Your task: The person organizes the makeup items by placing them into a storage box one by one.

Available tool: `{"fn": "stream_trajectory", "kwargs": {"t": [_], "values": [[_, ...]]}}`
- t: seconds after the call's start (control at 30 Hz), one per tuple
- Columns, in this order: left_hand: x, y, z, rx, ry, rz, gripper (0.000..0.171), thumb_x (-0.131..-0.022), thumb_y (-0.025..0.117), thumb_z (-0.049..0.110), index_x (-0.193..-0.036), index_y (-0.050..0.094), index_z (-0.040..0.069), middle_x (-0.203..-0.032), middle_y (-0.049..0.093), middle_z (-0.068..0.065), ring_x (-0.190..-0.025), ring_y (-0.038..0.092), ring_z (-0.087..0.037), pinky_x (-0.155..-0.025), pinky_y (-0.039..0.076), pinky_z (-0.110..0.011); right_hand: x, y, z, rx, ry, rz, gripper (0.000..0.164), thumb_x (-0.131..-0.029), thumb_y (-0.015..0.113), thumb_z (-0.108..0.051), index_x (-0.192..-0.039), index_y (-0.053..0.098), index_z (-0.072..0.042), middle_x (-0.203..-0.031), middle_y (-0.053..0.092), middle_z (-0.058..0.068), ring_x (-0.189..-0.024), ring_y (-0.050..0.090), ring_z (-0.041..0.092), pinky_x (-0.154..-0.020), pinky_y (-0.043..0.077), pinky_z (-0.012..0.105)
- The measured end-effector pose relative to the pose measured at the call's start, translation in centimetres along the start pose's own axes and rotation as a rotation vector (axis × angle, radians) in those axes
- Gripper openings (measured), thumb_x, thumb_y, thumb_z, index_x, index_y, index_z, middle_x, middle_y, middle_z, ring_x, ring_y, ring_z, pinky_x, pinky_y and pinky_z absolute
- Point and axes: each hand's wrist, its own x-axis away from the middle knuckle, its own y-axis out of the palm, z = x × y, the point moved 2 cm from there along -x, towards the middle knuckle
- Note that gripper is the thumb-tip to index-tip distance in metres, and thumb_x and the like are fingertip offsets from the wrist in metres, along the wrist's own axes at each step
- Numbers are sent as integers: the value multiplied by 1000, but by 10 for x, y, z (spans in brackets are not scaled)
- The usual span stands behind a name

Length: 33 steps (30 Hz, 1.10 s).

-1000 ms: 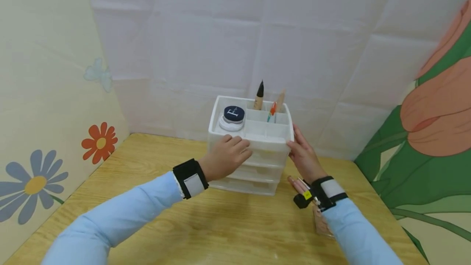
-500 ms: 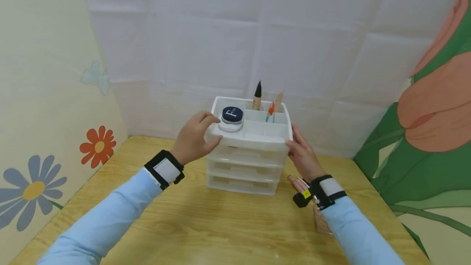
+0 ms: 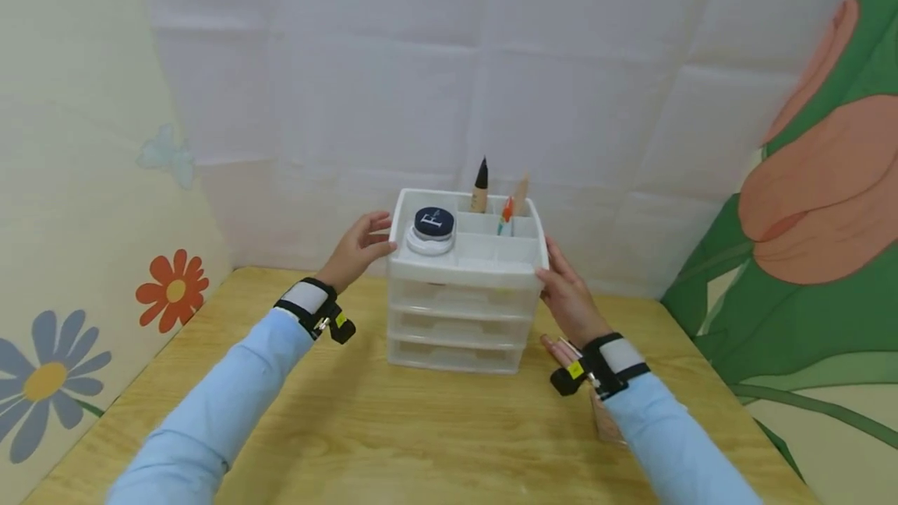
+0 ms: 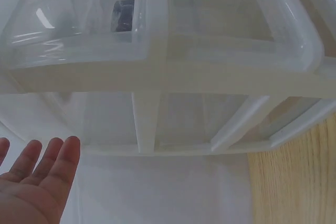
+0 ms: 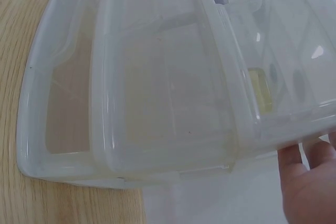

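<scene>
A white plastic drawer organizer [image 3: 459, 318] with three see-through drawers stands on the wooden table. On its top tray rests a dark-lidded round jar [image 3: 433, 222] marked with an F, on a white round case [image 3: 429, 243]. A black-tipped pen [image 3: 480, 187], an orange-and-teal stick [image 3: 506, 214] and a beige stick [image 3: 521, 195] stand in the small compartments. My left hand [image 3: 356, 249] is at the organizer's upper left side, fingers relaxed; contact is hard to tell. My right hand [image 3: 571, 298] rests against the upper right side, thumb by the front corner, fingers extended along the side.
Pink slender items [image 3: 557, 348] lie on the wooden table [image 3: 421, 443] beside my right wrist. A pinkish clear object [image 3: 605, 421] is partly hidden under the right forearm. Through the drawer fronts a yellow item [image 5: 261, 90] and a dark item [image 4: 123, 16] show.
My left hand has moved from the organizer's front edge, out leftward, to its upper left side. The right hand stays on the right side. The view has shifted slightly.
</scene>
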Motion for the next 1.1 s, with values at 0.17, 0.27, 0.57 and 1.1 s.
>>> {"fn": "stream_trajectory", "kwargs": {"t": [0.17, 0.27, 0.57, 1.1], "values": [[-4, 1, -8, 85, -19, -39, 58, -95, 52, 3, -148, 29, -4, -145, 37, -30, -128, 42, -45, -103, 39, -52, 1, 2, 1, -13, -1, 9, 58, -106, 37, -16, -158, 12, -26, -163, 5, -3, -145, 15, 25, -115, 15, 50], [-3, 1, -10, 111, -20, -51, 59, -95, 51, 4, -148, 29, -5, -145, 37, -30, -129, 41, -44, -104, 38, -51, 0, 3, 2, -23, 1, 9, 59, -106, 37, -17, -157, 12, -27, -163, 5, -3, -145, 14, 25, -116, 12, 52], [-2, 1, -13, 132, -37, -85, 61, -94, 52, 10, -149, 29, -4, -145, 40, -26, -132, 40, -39, -105, 39, -49, 0, 1, 2, -3, 0, 9, 59, -106, 38, -20, -157, 11, -29, -163, 5, -3, -145, 15, 26, -116, 12, 53], [-2, -1, -10, 109, -60, -158, 61, -96, 50, 10, -151, 25, -3, -147, 37, -26, -133, 39, -39, -104, 40, -50, 1, -1, -2, 17, 35, 17, 59, -106, 39, -21, -157, 12, -29, -163, 7, -1, -143, 20, 27, -115, 15, 55]]}}
